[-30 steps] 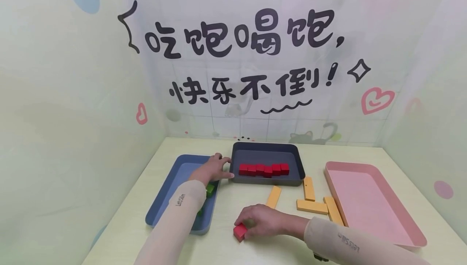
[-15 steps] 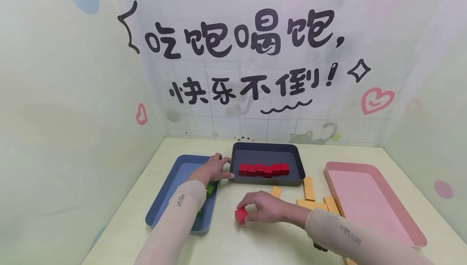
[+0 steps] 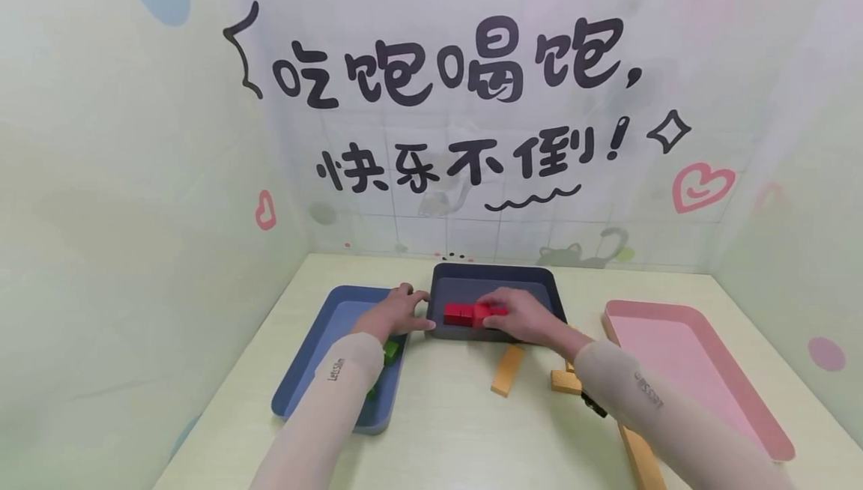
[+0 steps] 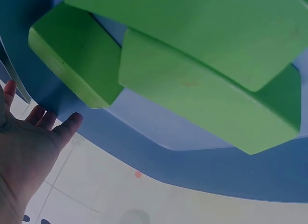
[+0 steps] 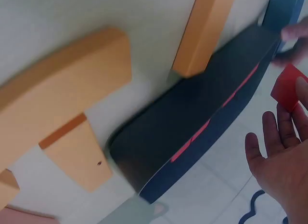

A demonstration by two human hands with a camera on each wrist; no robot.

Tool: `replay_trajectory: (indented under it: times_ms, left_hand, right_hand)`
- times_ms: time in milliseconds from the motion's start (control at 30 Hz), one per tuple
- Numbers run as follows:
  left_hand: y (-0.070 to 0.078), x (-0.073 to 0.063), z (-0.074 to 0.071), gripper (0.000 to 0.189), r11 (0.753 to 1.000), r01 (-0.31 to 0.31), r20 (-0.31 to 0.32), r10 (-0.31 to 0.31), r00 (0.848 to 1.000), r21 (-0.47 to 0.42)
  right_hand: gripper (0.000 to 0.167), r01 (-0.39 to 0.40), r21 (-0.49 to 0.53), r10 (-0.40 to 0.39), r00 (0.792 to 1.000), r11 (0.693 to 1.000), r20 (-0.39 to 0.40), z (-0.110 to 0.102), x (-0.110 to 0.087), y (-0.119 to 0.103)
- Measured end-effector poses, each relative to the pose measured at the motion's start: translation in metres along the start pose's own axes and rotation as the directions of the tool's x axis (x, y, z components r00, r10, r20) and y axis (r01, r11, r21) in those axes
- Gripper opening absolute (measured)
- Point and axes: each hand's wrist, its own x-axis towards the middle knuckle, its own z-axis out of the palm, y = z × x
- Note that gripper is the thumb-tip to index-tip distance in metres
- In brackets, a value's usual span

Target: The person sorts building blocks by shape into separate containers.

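Observation:
My right hand [image 3: 522, 316] pinches a red cube [image 3: 482, 316] between thumb and fingers, over the dark grey tray [image 3: 465, 335] at the back. In the right wrist view the cube [image 5: 287, 87] shows at the fingertips. Below it, a row of red cubes [image 3: 458, 315] lies in that tray, its right part hidden by the hand. My left hand [image 3: 396, 313] reaches over the blue tray's right side, fingers spread, with fingertips right at the dark tray's left rim. Green blocks [image 4: 207, 89] lie in the blue tray [image 4: 178, 171] under the left forearm.
Several light wooden planks lie on the table: one plank [image 3: 507, 371] in front of the dark tray, a plank [image 3: 565, 382] partly behind the right forearm and another [image 3: 642, 460] near the front. A pink tray [image 3: 674, 340] stands at the right. Printed sheets wall the table.
From the front of the table, my right hand has carried the red cube back and up to the row in the dark tray. My left hand stays in place.

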Motion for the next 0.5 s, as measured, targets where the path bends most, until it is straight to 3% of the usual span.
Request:
replay_trajectory:
  times_ms: [133, 500]
  left_hand:
    - [-0.001, 0.000, 0.000, 0.061, 1.000, -0.002, -0.001, 0.002, 1.000, 0.006]
    - [-0.001, 0.000, 0.000, 0.061, 1.000, 0.003, -0.005, -0.003, 1.000, 0.007]
  right_hand:
    - [0.036, -0.074, -0.005, 0.073, 0.996, 0.997, -0.052, -0.009, 0.012, 0.014]
    - [0.036, -0.163, 0.015, 0.164, 0.978, 0.986, -0.131, -0.019, 0.035, 0.042]
